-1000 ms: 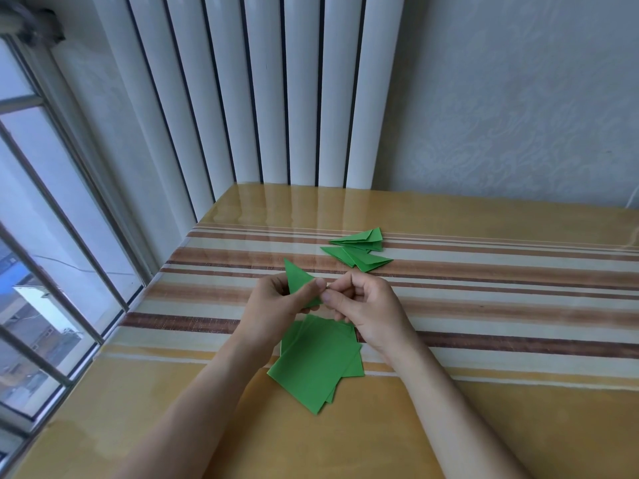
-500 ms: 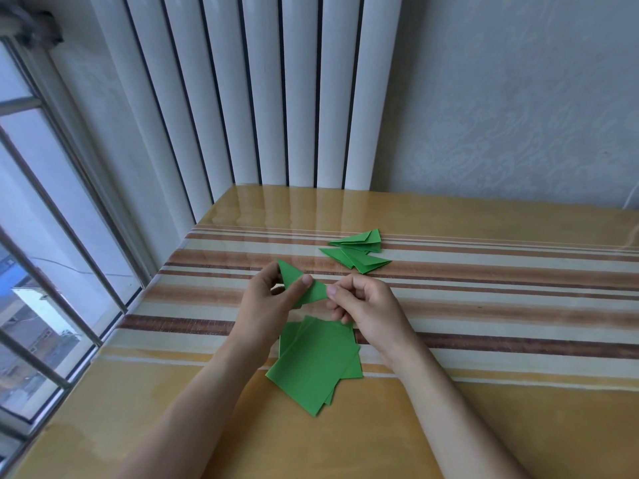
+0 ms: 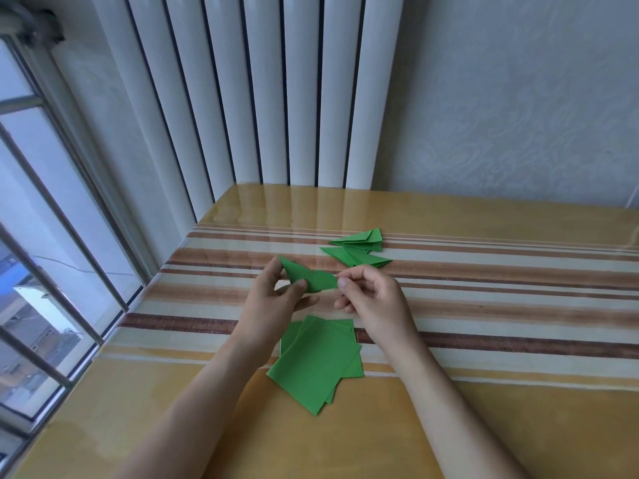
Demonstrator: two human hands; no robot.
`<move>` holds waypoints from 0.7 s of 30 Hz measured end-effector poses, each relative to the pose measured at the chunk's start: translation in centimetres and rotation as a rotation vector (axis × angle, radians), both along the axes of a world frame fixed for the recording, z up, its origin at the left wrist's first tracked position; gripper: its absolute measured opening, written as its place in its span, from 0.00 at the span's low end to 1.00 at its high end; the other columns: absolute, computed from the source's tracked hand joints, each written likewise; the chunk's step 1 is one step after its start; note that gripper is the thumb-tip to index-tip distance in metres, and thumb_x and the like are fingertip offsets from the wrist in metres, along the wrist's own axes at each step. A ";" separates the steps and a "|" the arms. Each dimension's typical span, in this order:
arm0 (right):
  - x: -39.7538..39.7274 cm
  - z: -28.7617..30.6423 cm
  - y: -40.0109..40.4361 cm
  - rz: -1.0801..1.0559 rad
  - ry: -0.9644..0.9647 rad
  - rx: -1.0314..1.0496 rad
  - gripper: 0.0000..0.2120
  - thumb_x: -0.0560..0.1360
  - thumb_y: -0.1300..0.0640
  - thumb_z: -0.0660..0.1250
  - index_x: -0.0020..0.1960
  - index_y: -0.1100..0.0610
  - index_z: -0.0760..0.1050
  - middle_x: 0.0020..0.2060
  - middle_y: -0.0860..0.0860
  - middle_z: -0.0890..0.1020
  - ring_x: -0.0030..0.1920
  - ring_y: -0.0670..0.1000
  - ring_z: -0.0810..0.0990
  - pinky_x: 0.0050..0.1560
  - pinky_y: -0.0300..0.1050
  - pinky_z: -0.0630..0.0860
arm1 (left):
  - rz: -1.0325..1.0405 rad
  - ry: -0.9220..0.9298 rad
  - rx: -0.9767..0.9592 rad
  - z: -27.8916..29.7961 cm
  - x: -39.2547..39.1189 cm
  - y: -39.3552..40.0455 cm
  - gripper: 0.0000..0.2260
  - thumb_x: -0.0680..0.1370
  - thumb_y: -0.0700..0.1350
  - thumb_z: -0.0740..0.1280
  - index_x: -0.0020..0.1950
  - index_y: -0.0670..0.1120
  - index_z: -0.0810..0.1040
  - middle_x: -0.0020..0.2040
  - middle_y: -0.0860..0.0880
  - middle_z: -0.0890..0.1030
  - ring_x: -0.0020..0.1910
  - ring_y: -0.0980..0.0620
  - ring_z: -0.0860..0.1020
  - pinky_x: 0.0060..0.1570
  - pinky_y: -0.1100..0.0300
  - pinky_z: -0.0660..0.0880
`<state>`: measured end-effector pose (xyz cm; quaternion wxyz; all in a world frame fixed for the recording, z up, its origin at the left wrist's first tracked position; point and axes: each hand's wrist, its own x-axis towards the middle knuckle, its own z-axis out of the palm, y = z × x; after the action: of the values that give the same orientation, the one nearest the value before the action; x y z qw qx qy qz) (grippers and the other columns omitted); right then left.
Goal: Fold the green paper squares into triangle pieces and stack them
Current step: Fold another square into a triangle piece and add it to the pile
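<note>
A folded green paper piece [image 3: 313,277] is held above the table between both hands. My left hand [image 3: 273,299] pinches its left part with thumb and fingers. My right hand [image 3: 371,295] pinches its right end with thumb and forefinger. Below the hands lies a loose pile of flat green paper squares [image 3: 316,361] on the table. Further back sits a heap of folded green triangle pieces [image 3: 359,248].
The striped, glossy table [image 3: 484,305] runs to a window [image 3: 41,236] on the left and a white ribbed radiator [image 3: 262,98] at the back. A pale wall stands behind on the right.
The folded piece has been stretched out sideways between the hands. My right hand moved slightly right along the paper, and both hands rose a little away from the square pile.
</note>
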<state>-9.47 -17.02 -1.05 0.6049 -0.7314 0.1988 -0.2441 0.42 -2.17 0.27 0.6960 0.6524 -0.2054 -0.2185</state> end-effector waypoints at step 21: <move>0.0 0.1 -0.4 0.000 0.010 0.150 0.03 0.79 0.65 0.71 0.48 0.58 0.81 0.40 0.51 0.82 0.34 0.44 0.82 0.37 0.37 0.78 | -0.104 -0.025 0.066 1.2 -0.8 0.4 0.17 0.84 0.38 0.54 0.43 0.35 0.79 0.36 0.47 0.83 0.33 0.55 0.82 0.32 0.69 0.74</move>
<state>-9.51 -17.46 -0.92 0.6571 -0.6853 0.2195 -0.2247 -0.40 -1.74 1.46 0.6593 0.6659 -0.2404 -0.2531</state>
